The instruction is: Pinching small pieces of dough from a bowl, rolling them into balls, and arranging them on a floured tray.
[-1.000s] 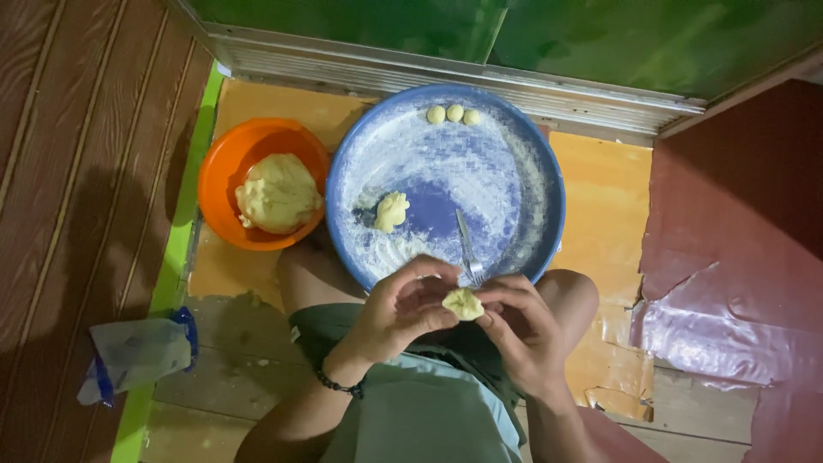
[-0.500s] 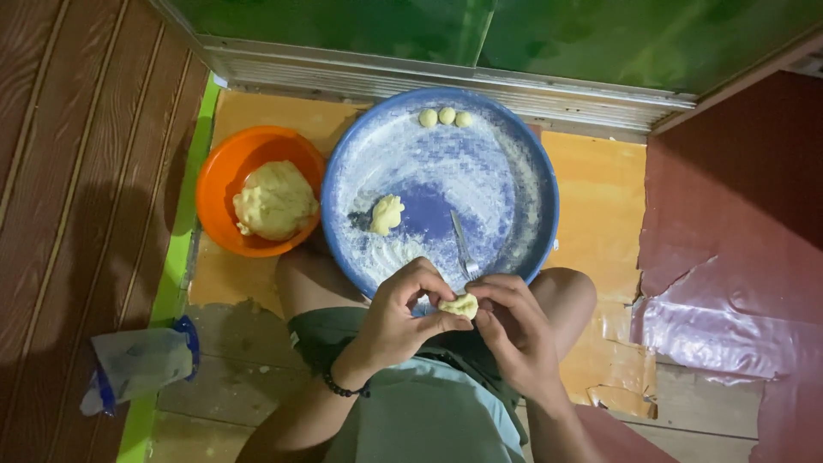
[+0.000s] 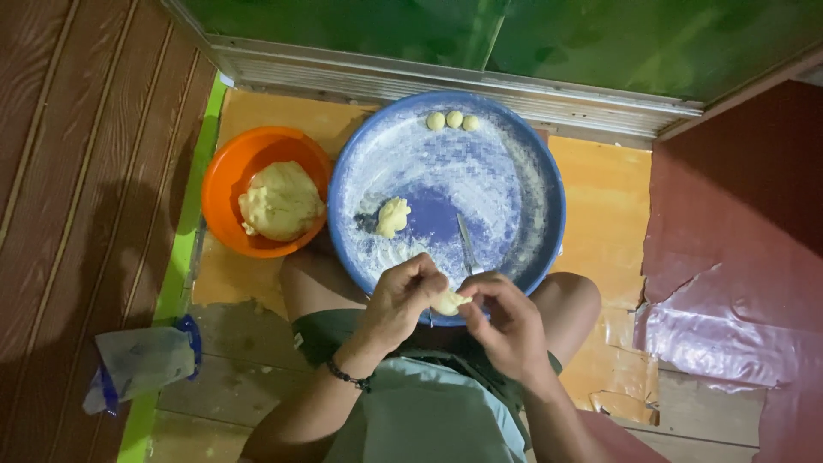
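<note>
On the floor at far left lies a crumpled plastic bag (image 3: 137,364). Next comes an orange bowl (image 3: 225,193) holding a big dough lump (image 3: 281,201), touching the left rim of the floured blue tray (image 3: 536,184). On the tray sit a torn dough bit (image 3: 393,216), a knife (image 3: 465,244) and three dough balls (image 3: 453,120) at its far edge. Over the tray's near rim, the left hand (image 3: 401,300) and right hand (image 3: 506,321) pinch a small dough piece (image 3: 447,302) between their fingertips, equally close; open tray lies just ahead.
</note>
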